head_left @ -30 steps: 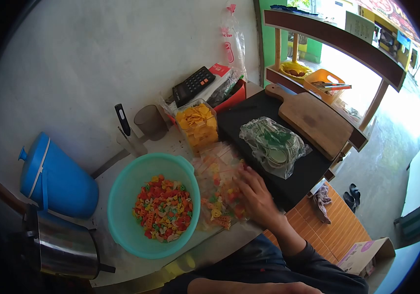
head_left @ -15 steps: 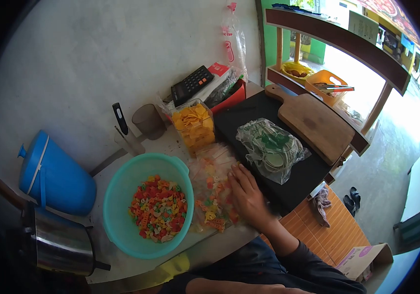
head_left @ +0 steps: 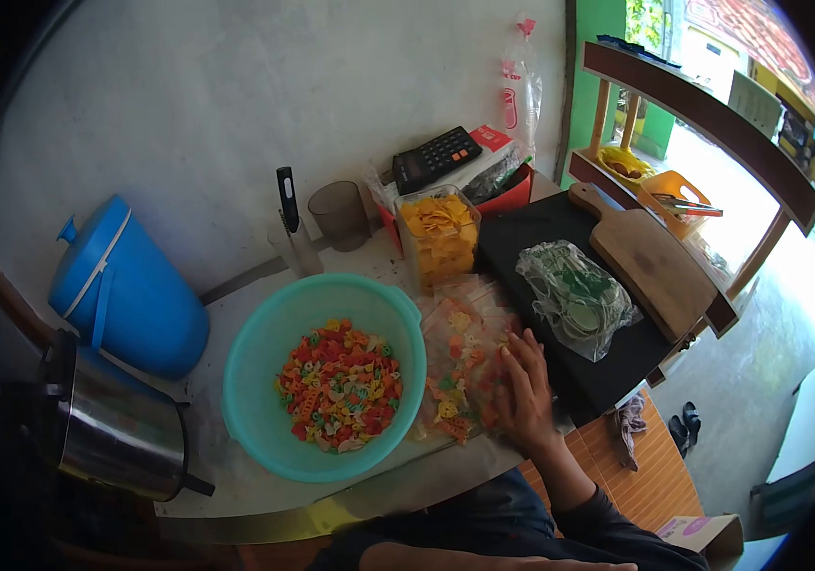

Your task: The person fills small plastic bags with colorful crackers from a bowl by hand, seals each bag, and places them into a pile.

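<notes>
The left hand [head_left: 483,557] is cut off by the bottom edge, while the right hand [head_left: 526,395] covers part of the snack packets [head_left: 455,357] under its palm.

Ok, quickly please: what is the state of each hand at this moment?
Right hand: open, lying flat on the small clear bags of coloured snacks beside the teal bowl, gripping nothing.
Left hand: not in view.

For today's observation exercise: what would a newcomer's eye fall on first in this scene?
Probably the teal bowl at centre, full of red, orange and green snack pieces. Just right of it, the right hand lies flat on clear packets of the same snacks. Behind them stands a tub of yellow chips.
</notes>
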Demonstrator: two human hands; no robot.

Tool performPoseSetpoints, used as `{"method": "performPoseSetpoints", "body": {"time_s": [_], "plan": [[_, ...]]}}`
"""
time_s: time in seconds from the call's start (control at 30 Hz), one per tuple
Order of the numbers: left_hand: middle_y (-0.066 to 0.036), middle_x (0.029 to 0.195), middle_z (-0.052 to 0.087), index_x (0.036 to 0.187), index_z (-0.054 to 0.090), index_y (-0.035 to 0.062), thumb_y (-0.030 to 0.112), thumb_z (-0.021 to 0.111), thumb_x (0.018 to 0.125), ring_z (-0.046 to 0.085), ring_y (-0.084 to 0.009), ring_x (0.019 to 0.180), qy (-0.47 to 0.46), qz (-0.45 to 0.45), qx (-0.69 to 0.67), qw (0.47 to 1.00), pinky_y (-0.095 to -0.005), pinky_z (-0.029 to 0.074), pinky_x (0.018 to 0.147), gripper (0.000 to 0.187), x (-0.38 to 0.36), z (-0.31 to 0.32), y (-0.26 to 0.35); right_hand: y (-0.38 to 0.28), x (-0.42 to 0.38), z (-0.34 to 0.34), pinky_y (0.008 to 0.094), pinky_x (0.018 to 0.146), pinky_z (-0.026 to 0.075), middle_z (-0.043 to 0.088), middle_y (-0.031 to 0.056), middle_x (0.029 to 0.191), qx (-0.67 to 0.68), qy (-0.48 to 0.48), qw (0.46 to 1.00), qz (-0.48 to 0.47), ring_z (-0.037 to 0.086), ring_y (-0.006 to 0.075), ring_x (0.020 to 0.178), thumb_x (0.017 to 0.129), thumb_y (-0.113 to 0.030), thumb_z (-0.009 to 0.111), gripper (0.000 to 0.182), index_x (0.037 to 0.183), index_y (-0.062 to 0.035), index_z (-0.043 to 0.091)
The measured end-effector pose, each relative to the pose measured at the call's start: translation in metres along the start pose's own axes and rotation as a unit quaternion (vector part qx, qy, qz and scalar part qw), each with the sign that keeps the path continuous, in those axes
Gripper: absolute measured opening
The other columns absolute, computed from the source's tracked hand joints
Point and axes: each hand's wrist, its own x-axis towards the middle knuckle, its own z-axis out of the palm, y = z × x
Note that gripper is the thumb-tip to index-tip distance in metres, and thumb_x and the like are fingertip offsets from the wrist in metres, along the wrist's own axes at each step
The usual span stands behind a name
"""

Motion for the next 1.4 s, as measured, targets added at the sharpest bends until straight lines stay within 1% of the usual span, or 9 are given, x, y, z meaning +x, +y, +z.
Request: {"method": "performPoseSetpoints", "body": {"time_s": [0.7,0.73,0.87,0.93,0.97,1.07,1.17,1.27,1.4], "plan": [[-0.011,0.1,0.071,0.115,0.066,0.0006,-0.001,0.071,0.09,0.07,-0.0222,0.092,0.087,0.143,0.165,0.972,-0.0314,0.055,0.08,0.026,-0.124,0.013,0.036,-0.016,-0.005,0.005,0.0628,0.117,0.031,0.06,0.0206,0.124,-0.027,0.063,0.993,-0.098,0.05,0.0469,0.134,0.088,0.007,0.056,0.036,0.123,-0.0004,0.057],[-0.011,0.099,0.071,0.114,0.066,0.0006,-0.001,0.071,0.09,0.07,-0.0221,0.091,0.089,0.155,0.177,0.968,-0.0314,0.055,0.08,0.025,-0.133,0.014,0.038,-0.025,-0.003,0.006,0.0597,0.108,0.042,0.06,0.0223,0.122,-0.037,0.076,0.988,-0.132,0.056,0.0432,0.127,0.089,0.005,0.057,0.033,0.121,-0.001,0.057],[-0.01,0.097,0.072,0.111,0.07,0.0009,-0.002,0.071,0.089,0.07,-0.0217,0.09,0.103,0.221,0.267,0.932,-0.0313,0.055,0.079,0.022,-0.176,0.027,0.05,-0.075,-0.01,0.023,0.041,0.075,0.056,0.066,0.0165,0.103,0.162,0.01,0.953,-0.255,0.068,0.0294,0.092,0.084,0.006,0.058,0.033,0.116,-0.0038,0.062],[-0.009,0.096,0.073,0.109,0.071,0.001,-0.002,0.071,0.089,0.071,-0.0215,0.089,0.238,0.24,0.395,0.854,-0.0312,0.055,0.079,0.02,-0.201,0.039,0.065,-0.115,0.006,0.033,0.0295,0.059,0.055,0.066,0.0097,0.091,0.281,-0.079,0.882,-0.369,0.068,0.0191,0.074,0.08,0.004,0.062,0.03,0.109,-0.0029,0.067],[-0.013,0.09,0.071,0.104,0.071,-0.0019,-0.001,0.071,0.088,0.07,-0.0239,0.082,0.356,0.205,0.483,0.773,-0.0313,0.054,0.074,0.015,-0.213,0.037,0.072,-0.132,0.013,0.04,0.0262,0.056,0.054,0.065,0.0063,0.085,0.317,-0.13,0.845,-0.41,0.067,0.0155,0.07,0.08,0.001,0.065,0.027,0.107,-0.0022,0.068],[-0.014,0.093,0.07,0.104,0.07,-0.0023,0.004,0.073,0.085,0.069,-0.0295,0.084,0.573,0.086,0.634,0.512,-0.0342,0.054,0.076,0.021,-0.256,-0.001,0.08,-0.169,0.011,0.067,0.0263,0.06,0.056,0.065,0.0078,0.098,0.25,-0.293,0.782,-0.49,0.066,0.0171,0.075,0.079,-0.011,0.065,0.038,0.115,0.0015,0.067],[-0.013,0.111,0.067,0.112,0.068,0.0006,0.003,0.074,0.081,0.063,-0.0328,0.104,0.621,-0.046,0.722,0.301,-0.0397,0.052,0.091,0.032,-0.294,-0.04,0.064,-0.197,-0.001,0.111,0.0291,0.074,0.057,0.064,0.0134,0.113,0.2,-0.336,0.785,-0.481,0.066,0.023,0.091,0.079,-0.013,0.062,0.045,0.119,0.0052,0.065],[-0.013,0.128,0.059,0.121,0.065,0.002,0.009,0.076,0.08,0.052,-0.035,0.12,0.611,-0.061,0.72,0.323,-0.0465,0.042,0.104,0.043,-0.304,-0.053,0.045,-0.219,0.0,0.153,0.0366,0.094,0.053,0.06,0.0187,0.125,0.101,-0.316,0.816,-0.474,0.061,0.0303,0.111,0.082,-0.01,0.062,0.047,0.126,0.0062,0.06],[-0.012,0.129,0.059,0.119,0.067,0.0024,0.009,0.077,0.079,0.051,-0.0353,0.121,0.612,-0.057,0.729,0.302,-0.047,0.043,0.102,0.042,-0.301,-0.054,0.037,-0.231,-0.006,0.2,0.0436,0.106,0.046,0.057,0.0208,0.132,0.07,-0.243,0.882,-0.398,0.057,0.0361,0.122,0.084,-0.008,0.06,0.05,0.132,0.0055,0.056]]}}
